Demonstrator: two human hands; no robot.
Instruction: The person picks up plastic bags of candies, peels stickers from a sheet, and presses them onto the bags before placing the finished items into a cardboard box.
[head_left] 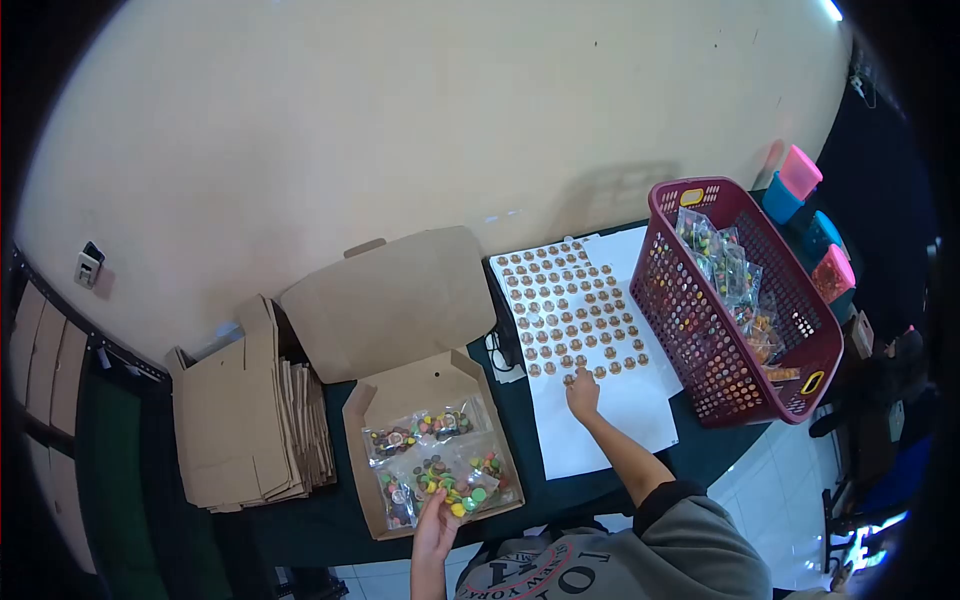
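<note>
My left hand (434,530) is closed on the lower edge of a clear bag of colourful round candies (460,492), held above the front of an open cardboard box (364,500). Several more clear candy bags (440,424) lie inside that box. My right hand (583,398) reaches onto a white sheet (600,440) covered with rows of small round brown stickers (560,315). Its fingertips are pinched at a sticker in the lowest row, and the fingers partly hide that sticker.
Flattened cardboard boxes (235,430) stand stacked at the left. A maroon plastic basket (690,330) with candy bags (735,270) stands to the right of the sheet. Pink and blue cups (785,200) are beyond it. Dark glasses or a cable (503,350) lie beside the sheet.
</note>
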